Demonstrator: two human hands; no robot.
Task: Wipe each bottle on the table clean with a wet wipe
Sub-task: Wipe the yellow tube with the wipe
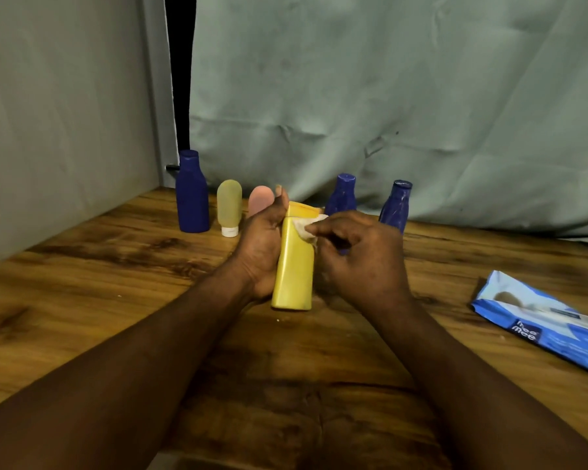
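A yellow bottle [294,266] is held above the wooden table [116,283] at the centre. My left hand [260,245] grips its left side, thumb up by the cap. My right hand [360,256] pinches a crumpled white wet wipe [308,227] against the bottle's upper right, near the neck. Behind stand a tall dark blue bottle [192,193], a green tube [230,206] on its white cap, a pink tube [260,200] partly hidden by my left thumb, and two smaller blue bottles [342,195] [397,206].
A blue pack of wet wipes [543,322] lies flat on the table at the right. A grey-green cloth [387,96] hangs behind the bottles, and a pale wall panel [65,130] closes the left side.
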